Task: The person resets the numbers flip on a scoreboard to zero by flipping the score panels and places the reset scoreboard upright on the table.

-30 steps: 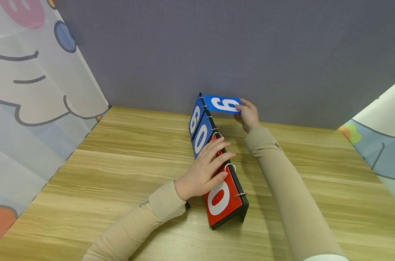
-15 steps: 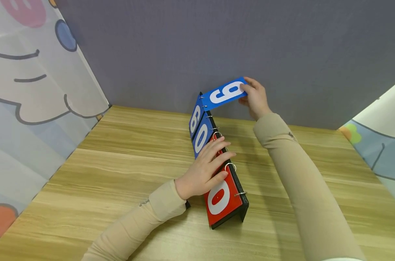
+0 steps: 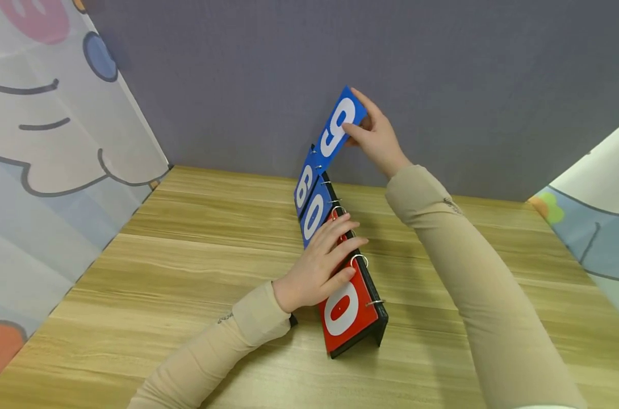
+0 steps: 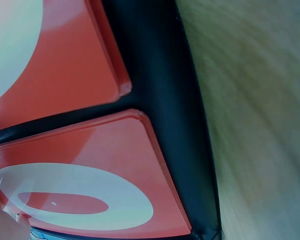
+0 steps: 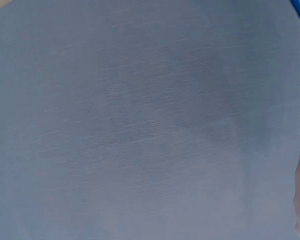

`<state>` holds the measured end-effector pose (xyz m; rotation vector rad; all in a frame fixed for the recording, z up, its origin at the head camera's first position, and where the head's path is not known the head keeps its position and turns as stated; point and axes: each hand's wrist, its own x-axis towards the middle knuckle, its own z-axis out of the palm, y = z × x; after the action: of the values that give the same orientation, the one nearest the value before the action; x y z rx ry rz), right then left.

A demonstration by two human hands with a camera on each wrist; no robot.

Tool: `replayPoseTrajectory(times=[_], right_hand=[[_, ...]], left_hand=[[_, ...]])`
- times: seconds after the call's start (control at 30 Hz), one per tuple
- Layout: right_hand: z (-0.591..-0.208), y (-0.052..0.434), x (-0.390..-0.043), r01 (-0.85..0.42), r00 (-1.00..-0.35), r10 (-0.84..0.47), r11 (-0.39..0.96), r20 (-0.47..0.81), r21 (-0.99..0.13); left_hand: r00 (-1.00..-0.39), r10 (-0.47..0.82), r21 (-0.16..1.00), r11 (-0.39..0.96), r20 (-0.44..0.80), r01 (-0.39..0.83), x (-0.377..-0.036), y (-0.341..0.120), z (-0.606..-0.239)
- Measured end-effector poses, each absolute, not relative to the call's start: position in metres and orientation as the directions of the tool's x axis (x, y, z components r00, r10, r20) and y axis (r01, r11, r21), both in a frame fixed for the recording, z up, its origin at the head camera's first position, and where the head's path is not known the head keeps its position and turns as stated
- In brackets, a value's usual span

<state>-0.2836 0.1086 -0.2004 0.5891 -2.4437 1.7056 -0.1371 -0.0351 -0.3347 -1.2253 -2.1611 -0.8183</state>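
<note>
A flip scoreboard with a black tent-shaped stand [image 3: 382, 324] stands at an angle on the table in the head view. Metal rings along its top edge hold blue and red number cards. Between thumb and fingers my right hand [image 3: 378, 139] pinches a blue card [image 3: 335, 133] showing a white 9, raised steeply above the far end. My left hand [image 3: 314, 270] rests, fingers extended, across the red cards [image 3: 363, 318]. A blue 0 card [image 3: 322, 199] lies beside the far blue stack. Two red 0 cards [image 4: 140, 165] fill the left wrist view.
Behind the scoreboard rises a grey partition [image 3: 238, 85], which also fills most of the right wrist view. Wood-grain tabletop [image 3: 202, 250] lies around the stand. Cartoon-printed curtains [image 3: 49, 142] hang at both sides.
My right hand has risen with the blue card, first up and right, then back left, swinging it from nearly level to steeply upright. My left hand stays in place.
</note>
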Motion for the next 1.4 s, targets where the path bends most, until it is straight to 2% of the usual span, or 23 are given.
replayPoseTrajectory(times=[0.17,0.3,0.4,0.63,0.87,1.03,1.17,1.23,1.4], right_hand=[[-0.208,0.094,-0.282,-0.457,-0.872,-0.376,0.391,0.314,-0.799],[-0.221,0.087,-0.28,-0.482,-0.857,-0.455,0.544,0.24,-0.687],[-0.229,0.084,-0.279,-0.489,-0.852,-0.487,0.607,0.192,-0.626],[-0.241,0.079,-0.28,-0.553,-0.818,-0.527,0.611,0.231,-0.567],[-0.243,0.075,-0.278,-0.624,-0.779,-0.557,0.649,0.288,-0.435],[-0.244,0.077,-0.278,-0.664,-0.742,-0.542,0.673,0.395,-0.325],[-0.246,0.078,-0.278,-0.675,-0.725,-0.524,0.67,0.448,-0.308],[-0.246,0.078,-0.279,-0.683,-0.722,-0.548,0.663,0.422,-0.306],[-0.243,0.077,-0.283,-0.664,-0.747,-0.615,0.672,0.254,-0.327]], left_hand=[[-0.453,0.563,0.243,0.409,0.691,0.879,-0.137,-0.035,-0.336],[-0.452,0.562,0.241,0.411,0.693,0.879,-0.137,-0.035,-0.337],[-0.453,0.562,0.242,0.411,0.692,0.879,-0.136,-0.034,-0.337],[-0.445,0.563,0.235,0.406,0.697,0.883,-0.137,-0.034,-0.336],[-0.444,0.564,0.231,0.41,0.696,0.882,-0.137,-0.034,-0.337],[-0.443,0.563,0.234,0.405,0.698,0.884,-0.138,-0.034,-0.338],[-0.443,0.563,0.235,0.405,0.697,0.884,-0.138,-0.034,-0.338],[-0.444,0.564,0.236,0.405,0.696,0.883,-0.138,-0.034,-0.338],[-0.453,0.567,0.244,0.407,0.688,0.88,-0.137,-0.034,-0.338]])
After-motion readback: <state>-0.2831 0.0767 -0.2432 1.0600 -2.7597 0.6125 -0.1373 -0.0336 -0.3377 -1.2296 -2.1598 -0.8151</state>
